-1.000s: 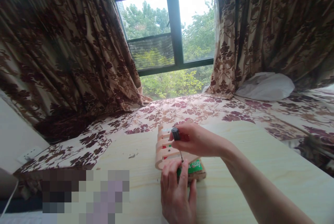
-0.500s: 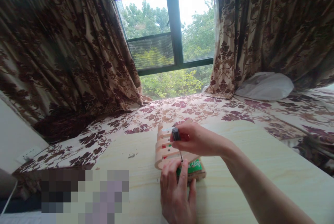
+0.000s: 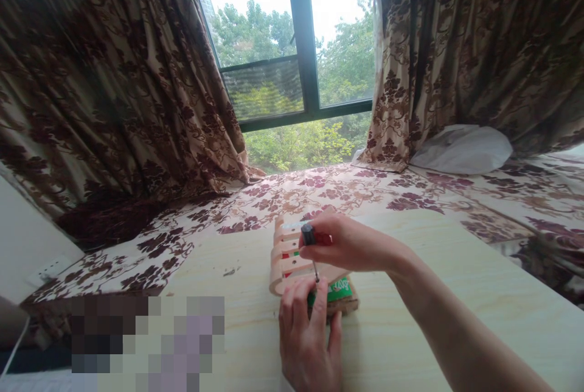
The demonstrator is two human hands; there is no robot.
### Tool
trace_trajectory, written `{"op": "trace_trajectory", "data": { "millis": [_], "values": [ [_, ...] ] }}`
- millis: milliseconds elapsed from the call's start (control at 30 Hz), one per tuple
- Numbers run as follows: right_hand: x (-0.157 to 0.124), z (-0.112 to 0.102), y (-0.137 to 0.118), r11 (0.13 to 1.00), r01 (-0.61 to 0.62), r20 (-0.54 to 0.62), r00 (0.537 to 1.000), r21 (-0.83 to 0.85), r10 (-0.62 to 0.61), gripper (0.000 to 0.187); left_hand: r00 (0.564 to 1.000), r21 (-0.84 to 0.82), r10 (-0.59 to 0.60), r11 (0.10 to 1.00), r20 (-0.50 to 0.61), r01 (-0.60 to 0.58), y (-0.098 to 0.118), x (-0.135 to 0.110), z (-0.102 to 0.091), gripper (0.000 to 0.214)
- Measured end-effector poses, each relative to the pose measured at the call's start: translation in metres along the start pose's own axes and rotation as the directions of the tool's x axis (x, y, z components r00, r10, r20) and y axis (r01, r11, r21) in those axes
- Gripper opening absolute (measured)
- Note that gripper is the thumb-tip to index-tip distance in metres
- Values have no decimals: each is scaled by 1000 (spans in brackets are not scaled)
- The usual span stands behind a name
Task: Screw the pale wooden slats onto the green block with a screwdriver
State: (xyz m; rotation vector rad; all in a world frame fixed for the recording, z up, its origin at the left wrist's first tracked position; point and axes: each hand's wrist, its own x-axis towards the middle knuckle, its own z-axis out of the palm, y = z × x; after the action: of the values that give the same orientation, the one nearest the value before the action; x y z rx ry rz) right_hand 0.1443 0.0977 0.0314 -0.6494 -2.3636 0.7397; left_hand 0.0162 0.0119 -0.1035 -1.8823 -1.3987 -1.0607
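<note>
My right hand [image 3: 342, 243] is closed round the dark handle of a screwdriver [image 3: 308, 234]. Its thin shaft points down to the near edge of a pale wooden slatted piece [image 3: 289, 266] with a curved end and dark screw holes. Beside the screwdriver tip, the fingers of my left hand [image 3: 308, 331] press on that near edge and grip it, the thumb lower at the right. Whether a screw sits under the tip is hidden by the fingers. Beneath the wooden piece lies a block-shaped green and brown packet [image 3: 343, 290], partly covered.
A pale wood-grain tabletop [image 3: 410, 319] carries the work, with a few small dark bits [image 3: 232, 271] at left. Behind it is a floral-covered ledge [image 3: 314, 188] below a window. A white plastic bag [image 3: 463, 148] rests at the back right, beside patterned curtains [image 3: 396, 75].
Both hands keep practically the same place and grip. The screwdriver handle looks slightly turned; otherwise the whole view has shifted only a little.
</note>
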Motion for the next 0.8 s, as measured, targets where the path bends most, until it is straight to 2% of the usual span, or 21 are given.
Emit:
{"op": "trace_trajectory", "data": {
  "millis": [200,400,467,667,800],
  "values": [
    [6,1,9,996,-82,-87,993,-23,80,27,1000,-11,5,1000,-13,-6,1,0,-1,46],
    [-1,-4,-3,999,-26,-17,1000,-31,26,14,999,-6,-31,1000,-11,31,2,0,1,44],
    [-1,-3,-4,1000,-13,2,1000,-21,13,17,1000,-7,-18,1000,-8,18,1,0,1,45],
    [5,1,6,997,-76,-74,994,-7,76,26,1000,2,-12,1000,-10,12,0,-1,1,45],
    [2,-1,2,999,-49,-62,997,-16,48,20,1000,-2,-9,1000,-7,9,0,0,0,46]
  ]
}}
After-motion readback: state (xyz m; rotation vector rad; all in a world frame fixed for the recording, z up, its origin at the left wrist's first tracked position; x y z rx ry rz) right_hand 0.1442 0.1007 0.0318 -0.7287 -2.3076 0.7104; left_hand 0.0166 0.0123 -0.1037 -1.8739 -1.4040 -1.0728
